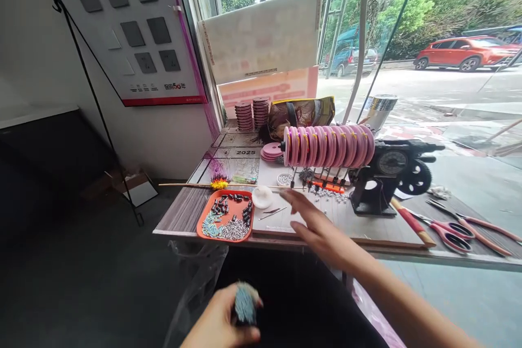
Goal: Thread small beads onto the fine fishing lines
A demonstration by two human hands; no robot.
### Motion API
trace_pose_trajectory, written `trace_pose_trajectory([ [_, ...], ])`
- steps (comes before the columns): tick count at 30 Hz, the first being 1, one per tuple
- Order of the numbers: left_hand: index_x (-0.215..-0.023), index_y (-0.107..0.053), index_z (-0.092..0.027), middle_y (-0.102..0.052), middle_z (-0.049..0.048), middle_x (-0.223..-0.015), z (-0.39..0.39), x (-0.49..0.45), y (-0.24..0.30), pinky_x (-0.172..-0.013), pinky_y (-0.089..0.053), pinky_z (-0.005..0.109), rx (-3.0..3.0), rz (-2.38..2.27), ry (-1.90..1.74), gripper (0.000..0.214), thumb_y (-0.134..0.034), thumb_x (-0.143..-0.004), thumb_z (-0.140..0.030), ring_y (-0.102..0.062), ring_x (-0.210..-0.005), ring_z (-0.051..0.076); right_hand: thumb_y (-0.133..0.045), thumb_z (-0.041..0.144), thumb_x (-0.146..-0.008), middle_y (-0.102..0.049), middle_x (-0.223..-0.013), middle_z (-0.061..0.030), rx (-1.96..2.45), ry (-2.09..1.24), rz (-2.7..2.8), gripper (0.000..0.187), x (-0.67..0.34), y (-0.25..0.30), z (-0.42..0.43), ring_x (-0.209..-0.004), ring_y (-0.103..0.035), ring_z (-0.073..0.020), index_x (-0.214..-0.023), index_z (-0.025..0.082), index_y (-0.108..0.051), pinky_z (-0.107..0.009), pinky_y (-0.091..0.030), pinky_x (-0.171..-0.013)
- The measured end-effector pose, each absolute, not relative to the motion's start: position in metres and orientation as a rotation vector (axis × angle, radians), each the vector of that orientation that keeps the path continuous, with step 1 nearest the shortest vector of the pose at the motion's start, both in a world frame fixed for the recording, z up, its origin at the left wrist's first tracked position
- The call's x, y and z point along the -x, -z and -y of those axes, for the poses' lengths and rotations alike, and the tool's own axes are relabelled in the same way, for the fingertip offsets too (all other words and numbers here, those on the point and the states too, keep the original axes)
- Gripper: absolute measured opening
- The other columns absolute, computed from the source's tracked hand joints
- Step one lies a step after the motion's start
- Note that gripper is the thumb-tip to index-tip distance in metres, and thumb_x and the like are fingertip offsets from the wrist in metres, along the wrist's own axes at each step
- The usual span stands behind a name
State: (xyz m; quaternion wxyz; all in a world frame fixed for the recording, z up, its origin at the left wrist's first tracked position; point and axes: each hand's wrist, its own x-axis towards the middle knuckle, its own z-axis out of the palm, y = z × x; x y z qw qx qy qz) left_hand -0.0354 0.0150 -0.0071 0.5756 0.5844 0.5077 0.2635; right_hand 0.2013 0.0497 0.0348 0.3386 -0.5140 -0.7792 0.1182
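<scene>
Low in front of my lap, my left hand (228, 315) is wrapped round a dark bundle with a grey-blue, stringy-looking end (245, 303); blur hides its exact kind. My right hand (312, 224) reaches over the white work board (281, 223), fingers stretched out and apart, nothing visible in them. Beyond its fingertips lie a round white dish (262, 197) and thin metal tools (272, 212). Left of these, an orange tray (232, 205) bears black pieces, light blue tubes and silver beads. Pink spools (328, 145) sit in a row on a black hand-cranked machine (391, 166), with small weights hanging below.
Scissors (452, 231) and pliers (477, 228) lie at the table's right. Stacks of pink discs (244, 117) and a brown bag (302, 113) stand at the back. A thin stick (185, 185) juts past the left edge. Loose beads (332, 194) are scattered under the spools.
</scene>
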Motion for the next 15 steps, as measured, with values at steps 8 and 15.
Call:
trace_pose_trajectory([
  [8,-0.078,-0.064,-0.018,-0.066,0.0029,-0.065,-0.033,-0.013,-0.030,-0.047,-0.037,0.021,-1.048,-1.110,-1.044,0.031,-0.079,-0.053,-0.026,-0.054,-0.056,0.014,-0.052,0.008,-0.079,-0.060,-0.118,-0.0051,0.900,-0.570,2.438,0.044,-0.177,-0.026,0.014,-0.102,-0.058,-0.0163,-0.121,0.021,-0.050,-0.023,-0.047,-0.087],
  [15,-0.069,-0.062,-0.017,-0.054,-0.0025,-0.048,0.005,0.020,0.022,-0.040,-0.027,0.021,-0.702,-1.113,-0.909,0.039,-0.085,-0.042,-0.033,-0.042,-0.041,0.008,-0.048,0.013,-0.085,-0.065,-0.080,-0.0029,0.874,-0.141,2.462,0.014,-0.155,-0.040,0.001,-0.074,-0.056,-0.0159,-0.093,0.017,-0.059,-0.028,-0.042,-0.073],
])
